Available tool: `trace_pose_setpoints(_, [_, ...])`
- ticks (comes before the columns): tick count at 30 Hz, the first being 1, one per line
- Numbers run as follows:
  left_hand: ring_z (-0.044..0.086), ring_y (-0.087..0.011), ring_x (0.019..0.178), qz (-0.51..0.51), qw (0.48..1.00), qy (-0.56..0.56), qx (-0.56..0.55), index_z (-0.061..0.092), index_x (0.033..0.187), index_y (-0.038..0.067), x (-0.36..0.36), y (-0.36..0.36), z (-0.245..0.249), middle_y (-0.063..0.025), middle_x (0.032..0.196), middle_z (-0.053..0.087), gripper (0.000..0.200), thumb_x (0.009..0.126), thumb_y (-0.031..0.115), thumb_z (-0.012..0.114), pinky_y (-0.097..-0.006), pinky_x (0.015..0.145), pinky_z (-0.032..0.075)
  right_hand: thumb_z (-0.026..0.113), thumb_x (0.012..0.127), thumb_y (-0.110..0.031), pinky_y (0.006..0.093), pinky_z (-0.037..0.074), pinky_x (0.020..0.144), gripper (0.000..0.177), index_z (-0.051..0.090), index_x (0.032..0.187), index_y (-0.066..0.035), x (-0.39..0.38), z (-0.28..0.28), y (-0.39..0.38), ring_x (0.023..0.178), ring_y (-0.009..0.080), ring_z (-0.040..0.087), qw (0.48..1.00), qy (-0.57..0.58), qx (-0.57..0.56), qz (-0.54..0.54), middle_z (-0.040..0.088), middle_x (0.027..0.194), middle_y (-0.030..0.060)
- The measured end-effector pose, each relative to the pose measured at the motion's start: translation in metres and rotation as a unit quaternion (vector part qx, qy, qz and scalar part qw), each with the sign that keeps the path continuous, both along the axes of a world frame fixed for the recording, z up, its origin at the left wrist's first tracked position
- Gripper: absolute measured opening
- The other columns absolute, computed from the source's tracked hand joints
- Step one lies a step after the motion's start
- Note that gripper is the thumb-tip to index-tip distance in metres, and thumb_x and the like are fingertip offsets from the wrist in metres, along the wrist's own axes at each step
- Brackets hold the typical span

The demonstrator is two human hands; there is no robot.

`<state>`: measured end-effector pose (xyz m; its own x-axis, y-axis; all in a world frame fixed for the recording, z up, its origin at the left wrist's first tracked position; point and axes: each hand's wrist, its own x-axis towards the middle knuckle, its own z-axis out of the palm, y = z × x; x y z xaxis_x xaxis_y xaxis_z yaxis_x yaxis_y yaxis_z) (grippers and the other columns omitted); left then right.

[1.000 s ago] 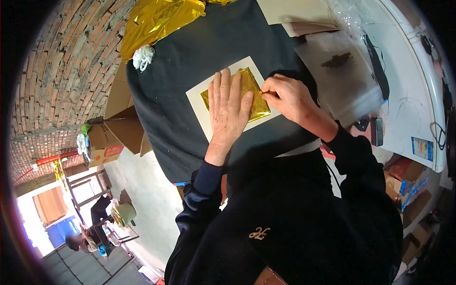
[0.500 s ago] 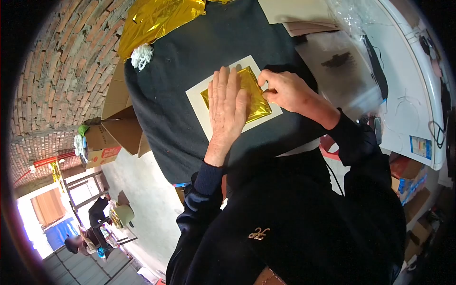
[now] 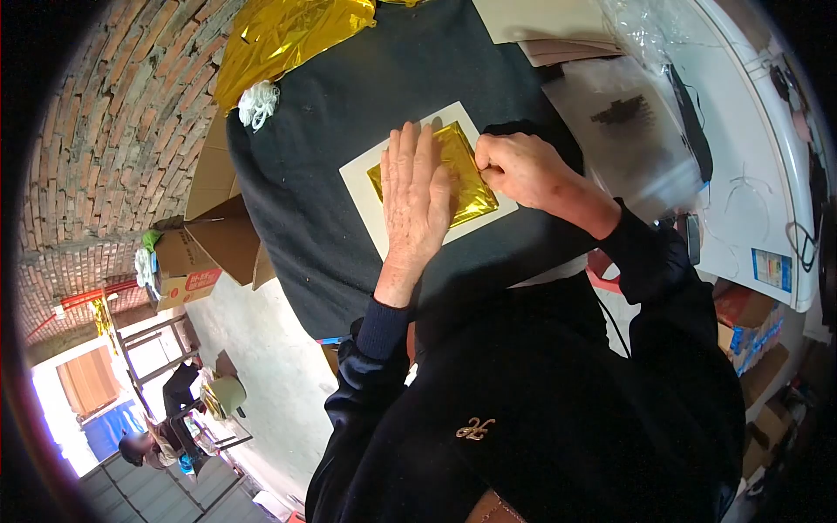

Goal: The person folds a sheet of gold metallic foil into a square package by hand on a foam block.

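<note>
The gold foil square (image 3: 475, 192) lies on a cream card (image 3: 359, 190), and the card lies slantwise near the middle of the black-covered worktop (image 3: 331, 113). The left hand (image 3: 417, 200) lies flat on the foil with its grip spread, fingers pointing away from the body and covering most of the square's left half. The right hand (image 3: 516, 170) is at the foil's right edge. Its grip is pressed together on that edge, thumb against curled fingers.

A narrow rim of card shows around the foil on the far and near sides, with a wider bare part on the left. Bare black cloth runs to the left of the card and beyond it, which is the widest free room. A strip of cloth also separates the card from the near edge, where the person's dark sleeves come in. On the left the worktop drops off to cardboard boxes (image 3: 214, 231) and the floor (image 3: 261, 349).

At the far left corner a crumpled heap of gold foil (image 3: 279, 35) hangs over the edge, with a bundle of white string (image 3: 259, 103) just beside it. A stack of pale cards (image 3: 545, 26) lies at the far edge. Clear plastic bags (image 3: 623, 131) lie close on the right, just beyond the right hand, so there is little room on that side.
</note>
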<state>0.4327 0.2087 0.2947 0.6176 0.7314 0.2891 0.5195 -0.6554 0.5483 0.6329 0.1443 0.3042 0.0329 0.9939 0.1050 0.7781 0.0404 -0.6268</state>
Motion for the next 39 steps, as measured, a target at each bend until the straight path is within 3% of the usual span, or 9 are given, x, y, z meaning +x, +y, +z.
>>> trace_pose_setpoints(6, [0.025,-0.0398,0.156,-0.003,1.0,0.003,0.003,0.045,0.156,0.007,0.0,0.001,-0.002,-0.0245,0.163,0.035,0.063,0.11,0.045,0.025,-0.0522,0.128,0.016,0.069,0.086,-0.009,0.044,0.054,0.063,0.011,0.059,0.091,-0.009,0.005,-0.006,0.002,0.075,0.0359,0.07,0.998,0.002,0.05,0.026,0.07,0.079,0.0102])
trace_pose_setpoints(12, [0.024,-0.0362,0.157,-0.026,0.995,0.068,0.065,0.047,0.156,0.011,-0.001,0.002,-0.004,-0.0171,0.166,0.035,0.055,0.108,0.037,0.038,-0.0536,0.129,0.014,0.072,0.085,-0.01,0.0402,0.051,0.056,0.015,0.057,0.088,-0.01,0.007,-0.004,-0.004,0.068,0.0314,0.068,0.99,0.012,0.137,0.021,0.067,0.074,0.007])
trace_pose_setpoints(18, [0.022,-0.0357,0.158,-0.025,0.991,0.107,0.081,0.049,0.155,0.013,0.003,-0.003,0.001,-0.0149,0.166,0.035,0.054,0.104,0.031,0.047,-0.0543,0.129,0.012,0.073,0.085,-0.013,0.0399,0.05,0.053,0.018,0.056,0.086,-0.01,0.005,0.0,-0.003,0.065,0.0306,0.068,0.994,0.004,0.111,0.006,0.066,0.072,0.0055])
trace_pose_setpoints(24, [0.021,-0.0329,0.159,-0.027,0.986,0.131,0.097,0.047,0.156,0.014,0.004,-0.004,0.0,-0.0143,0.167,0.034,0.054,0.107,0.037,0.043,-0.0538,0.129,0.01,0.073,0.085,-0.015,0.0411,0.05,0.054,0.018,0.056,0.086,-0.011,0.003,-0.001,-0.001,0.065,0.0316,0.067,0.993,-0.015,0.116,-0.001,0.066,0.071,0.0061])
trace_pose_setpoints(30, [0.02,-0.0321,0.159,-0.028,0.985,0.14,0.096,0.044,0.158,0.015,0.003,-0.005,-0.001,-0.0137,0.168,0.032,0.054,0.11,0.039,0.039,-0.0526,0.13,0.008,0.074,0.084,-0.024,0.0446,0.051,0.058,0.021,0.059,0.083,-0.01,0.005,0.005,0.004,0.067,0.0347,0.068,0.998,-0.064,0.026,-0.009,0.066,0.071,0.0083])
trace_pose_setpoints(33, [0.019,-0.0319,0.159,-0.028,0.984,0.146,0.103,0.044,0.158,0.015,0.004,-0.005,-0.001,-0.0136,0.168,0.032,0.054,0.11,0.039,0.038,-0.0528,0.13,0.008,0.069,0.086,-0.034,0.0494,0.058,0.068,0.025,0.066,0.089,-0.009,0.006,0.013,0.007,0.075,0.0374,0.073,0.997,-0.075,-0.033,0.0,0.072,0.078,0.0156])
trace_pose_setpoints(36, [0.02,-0.032,0.159,-0.027,0.982,0.153,0.11,0.044,0.158,0.015,0.004,-0.006,0.0,-0.0137,0.168,0.032,0.055,0.11,0.041,0.038,-0.0537,0.129,0.008,0.073,0.084,-0.028,0.0453,0.052,0.059,0.022,0.061,0.08,-0.009,0.004,0.007,0.006,0.068,0.0348,0.068,0.996,-0.083,0.001,-0.018,0.068,0.071,0.0097])
trace_pose_setpoints(39, [0.021,-0.0325,0.159,-0.023,0.979,0.166,0.114,0.043,0.159,0.015,0.005,-0.006,0.0,-0.014,0.167,0.033,0.057,0.11,0.044,0.038,-0.055,0.129,0.008,0.073,0.084,-0.028,0.0446,0.052,0.06,0.022,0.062,0.08,-0.009,0.004,0.007,0.007,0.068,0.0346,0.069,0.996,-0.086,-0.004,-0.018,0.068,0.071,0.0098])
